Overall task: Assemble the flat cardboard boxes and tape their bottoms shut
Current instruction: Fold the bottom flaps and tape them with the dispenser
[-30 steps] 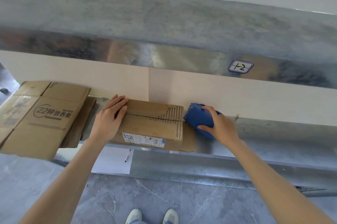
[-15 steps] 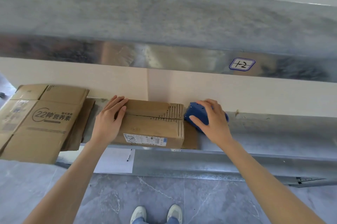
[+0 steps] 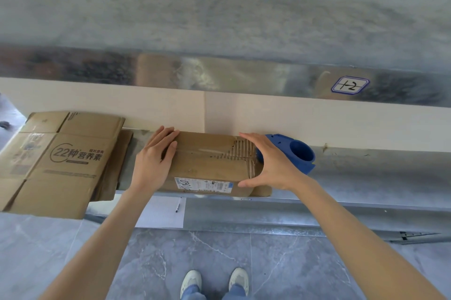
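Left hand (image 3: 152, 160): flat, palm down, fingers straight and close together, resting on the top of the box (image 3: 210, 165) at its left end. It gripped nothing.

Right hand (image 3: 273, 165): spread wide across the right end of the box. Its fingers lay along the top near the back edge and its thumb reached to the front lower corner. The fingers were straight, not curled round the box. Whether the palm touched the end face could not be told.

The box stood on the metal shelf (image 3: 366, 170), about midway along it, with its back against the wall and its front near the shelf's front edge. Its top flaps were closed, with a seam running lengthwise. The surface paper was torn at the right end, so the corrugation showed. A white label (image 3: 202, 183) was on the front face.

A blue tape dispenser (image 3: 297, 151) sat on the shelf just beside the box's right end, partly hidden by the right hand.

Flat boxes (image 3: 61, 160) were stacked at the shelf's left end and overhung its front edge. The top one was printed, and a darker sheet (image 3: 114, 165) lay under it.

An upper shelf (image 3: 219, 19) carried a tag (image 3: 350, 84) marked "1-2" on its front edge.

Below, a white paper (image 3: 161, 213) with a pen (image 3: 178, 205) lay on a lower ledge.

The person's shoes (image 3: 214, 282) stood on the grey floor (image 3: 292, 263).
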### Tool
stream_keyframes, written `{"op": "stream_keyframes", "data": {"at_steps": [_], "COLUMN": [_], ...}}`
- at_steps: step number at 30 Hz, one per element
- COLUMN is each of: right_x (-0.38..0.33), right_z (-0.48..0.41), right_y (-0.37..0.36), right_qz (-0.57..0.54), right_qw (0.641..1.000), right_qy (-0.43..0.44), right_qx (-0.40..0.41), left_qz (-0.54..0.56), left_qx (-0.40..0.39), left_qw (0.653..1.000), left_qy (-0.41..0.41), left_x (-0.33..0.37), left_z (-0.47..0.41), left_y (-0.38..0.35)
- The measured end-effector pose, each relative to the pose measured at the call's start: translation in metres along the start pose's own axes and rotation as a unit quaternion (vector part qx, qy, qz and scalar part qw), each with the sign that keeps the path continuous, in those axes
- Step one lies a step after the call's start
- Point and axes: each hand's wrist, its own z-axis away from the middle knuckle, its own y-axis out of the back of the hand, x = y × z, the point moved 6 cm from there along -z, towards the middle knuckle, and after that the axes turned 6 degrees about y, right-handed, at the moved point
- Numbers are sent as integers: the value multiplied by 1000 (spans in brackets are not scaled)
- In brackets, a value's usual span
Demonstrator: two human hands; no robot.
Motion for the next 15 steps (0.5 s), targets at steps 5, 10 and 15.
{"op": "stream_keyframes", "data": {"at_steps": [5, 10, 15], "right_x": [2, -5, -12], "right_z": [2, -1, 4], "right_y": [-3, -14, -22], "right_qz": [61, 183, 131], "right_qw": [997, 980, 986], "right_qy": [-14, 24, -6], "right_qx": [-35, -78, -100], "left_qz": [-10, -50, -132], "left_qx": [-1, -6, 2], "left_qw": [1000, 999, 990], "left_qy": [1, -19, -55], "left_x": [1, 3, 7], "left_z": [0, 1, 2], "left_y": [-1, -2, -1]}}
